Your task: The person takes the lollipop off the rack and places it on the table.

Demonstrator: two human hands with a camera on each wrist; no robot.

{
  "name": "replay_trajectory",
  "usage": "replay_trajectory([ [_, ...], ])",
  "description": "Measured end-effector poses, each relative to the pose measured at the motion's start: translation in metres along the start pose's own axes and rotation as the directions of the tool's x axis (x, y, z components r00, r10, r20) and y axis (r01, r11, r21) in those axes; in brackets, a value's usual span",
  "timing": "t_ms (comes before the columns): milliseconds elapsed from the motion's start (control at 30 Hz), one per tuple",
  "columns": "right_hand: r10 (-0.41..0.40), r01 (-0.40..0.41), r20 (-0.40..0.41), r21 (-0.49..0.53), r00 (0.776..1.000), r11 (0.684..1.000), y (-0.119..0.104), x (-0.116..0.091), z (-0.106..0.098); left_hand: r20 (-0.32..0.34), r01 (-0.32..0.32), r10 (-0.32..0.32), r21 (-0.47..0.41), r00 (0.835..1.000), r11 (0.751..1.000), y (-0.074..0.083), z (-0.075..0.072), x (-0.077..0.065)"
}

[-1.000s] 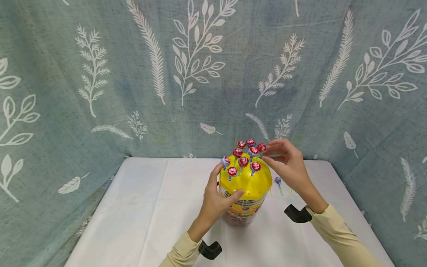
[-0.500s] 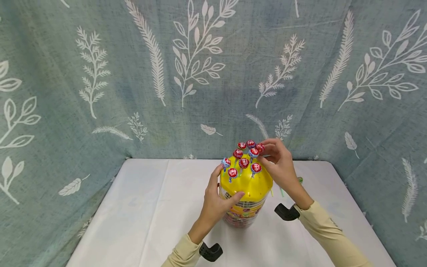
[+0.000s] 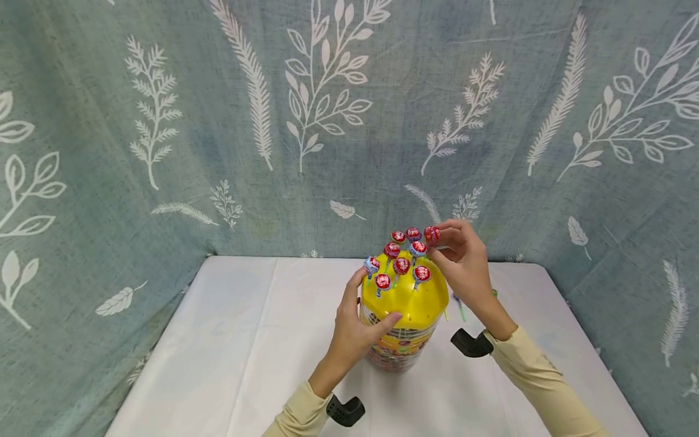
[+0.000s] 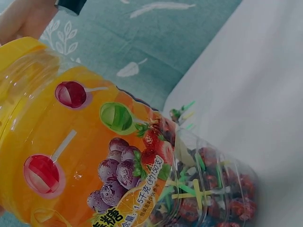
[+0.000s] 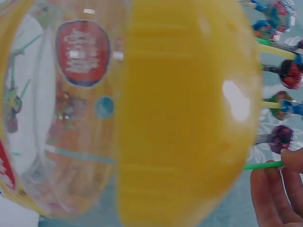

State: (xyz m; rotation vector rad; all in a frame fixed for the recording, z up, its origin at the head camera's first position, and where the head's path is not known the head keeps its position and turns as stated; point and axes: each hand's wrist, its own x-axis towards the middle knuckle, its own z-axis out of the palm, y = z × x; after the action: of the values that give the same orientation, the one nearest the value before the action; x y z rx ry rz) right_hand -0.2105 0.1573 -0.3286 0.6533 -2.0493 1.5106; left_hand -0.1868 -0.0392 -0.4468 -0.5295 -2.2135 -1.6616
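Lollipop jar (image 3: 403,340) upright near the middle of white table (image 3: 218,340), gripped at 9 o'clock by left hand (image 3: 355,325), thumb across the rim of yellow domed lid (image 3: 406,300), fingers curled around the lid's far side. Same jar filling the left wrist view as clear tub with orange fruit label (image 4: 94,156), wrapped sweets and coloured sticks packed in its lower part. Eight wrapped lollipops (image 3: 401,265) standing in holes on top of the dome, mostly red, one blue-wrapped at 9 o'clock. Right hand (image 3: 461,264) at 2 o'clock of the lid, fingertips pinching red lollipop (image 3: 431,233) just beside the standing cluster. Right wrist view close on the dome (image 5: 184,113), fingertips (image 5: 272,191) closed on green stick (image 5: 262,165) of that lollipop, stick end at the dome's surface; seated in a hole or only touching, cannot tell. Loose lollipops (image 3: 460,305) lying on the table at 3 o'clock of the jar, partly hidden behind the right wrist. Leaf-patterned teal cloth (image 3: 164,121) hung behind and at both sides of the table.
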Motion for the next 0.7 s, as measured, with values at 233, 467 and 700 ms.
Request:
replay_trajectory([
  [233,-0.019,0.019,-0.027,-0.021,0.999,1.000,-0.010,0.006,-0.014,0.004,0.000,0.000,-0.002,1.000,1.000,0.002,0.000,0.003],
  [467,0.027,-0.029,-0.035,-0.057,0.999,0.998,-0.011,0.002,-0.027,-0.003,-0.010,0.010,0.002,1.000,1.000,0.001,0.000,0.002],
  [700,0.043,-0.044,-0.025,-0.059,0.999,0.997,0.000,-0.006,-0.042,0.001,-0.002,0.002,-0.012,1.000,1.000,0.000,0.000,0.001],
])
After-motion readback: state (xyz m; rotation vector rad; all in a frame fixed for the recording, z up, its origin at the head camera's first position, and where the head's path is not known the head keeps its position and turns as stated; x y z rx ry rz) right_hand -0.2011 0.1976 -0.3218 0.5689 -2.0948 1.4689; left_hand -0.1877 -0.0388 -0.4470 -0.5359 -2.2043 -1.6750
